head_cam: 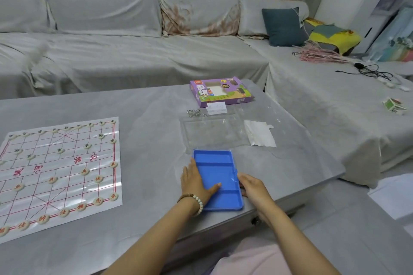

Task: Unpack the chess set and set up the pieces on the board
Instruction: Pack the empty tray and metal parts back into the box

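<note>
Nearest the camera, both hands were on the blue tray [214, 176], which sat flat on the grey table [145, 163] at about 5 o'clock from the table's middle, close to the near edge. The left hand [196, 183] lay along the tray's left rim, fingers spread and flat, thumb reaching into the middle compartment, not clenched on anything. The right hand [252, 186] met the right rim with fingers curled against the wall; whether it truly pinched the rim couldn't be told. The tray looked empty, all compartments bare.

To do this step well, my call was: keep the tray level, hold both long rims evenly, and slide it clear without brushing the board.

Out at 9 o'clock, well apart from the tray, the paper board [60, 174] lay with round pieces [84, 171] sitting on its line crossings, red-lettered ones on the near side and dark-lettered ones on the far side, so the setup looked close to finished, as far as could be judged.

Beyond the tray at 12 o'clock sat a clear plastic lid [210, 131] with a scrap of white paper [260, 134] beside it, then the purple box [220, 94].
</note>
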